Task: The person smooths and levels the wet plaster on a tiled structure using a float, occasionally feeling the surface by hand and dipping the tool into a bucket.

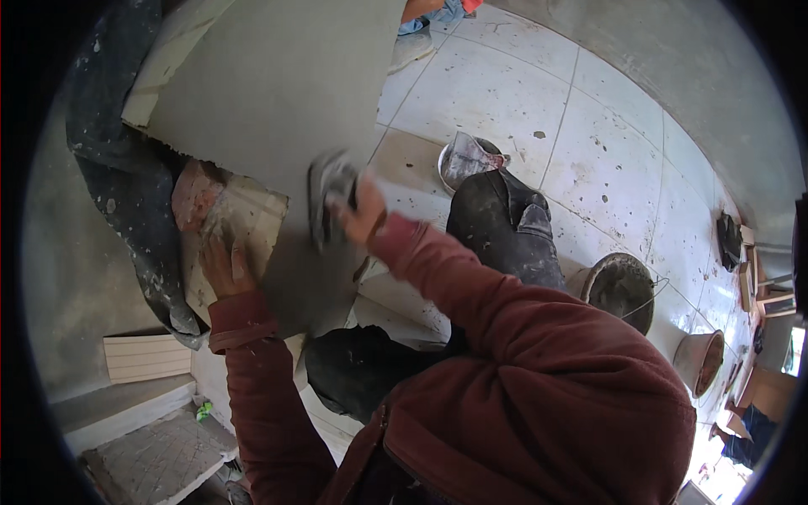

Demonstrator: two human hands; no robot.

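Observation:
My right hand (362, 210) is closed around a dark plastering trowel (330, 189), blurred by motion. The trowel's face lies against a smooth grey plastered surface (269, 93), near its right edge. Down to the left, my left hand (225, 265) rests with fingers stretched out on a pale, rough-edged patch (244, 215) bordering the grey plaster. Just above those fingers is a reddish-pink patch (195, 195). Along the left side hangs a dark, paint-spattered cloth (126, 202).
A bucket with grey contents (621, 290) stands right of my knee, with another bucket (700, 362) beyond. A small white bucket (459, 160) holds a cloth-like item. Stairs (160, 446) lie at lower left. At the top, another person's shoe (410, 50) shows on the tiled floor (606, 151).

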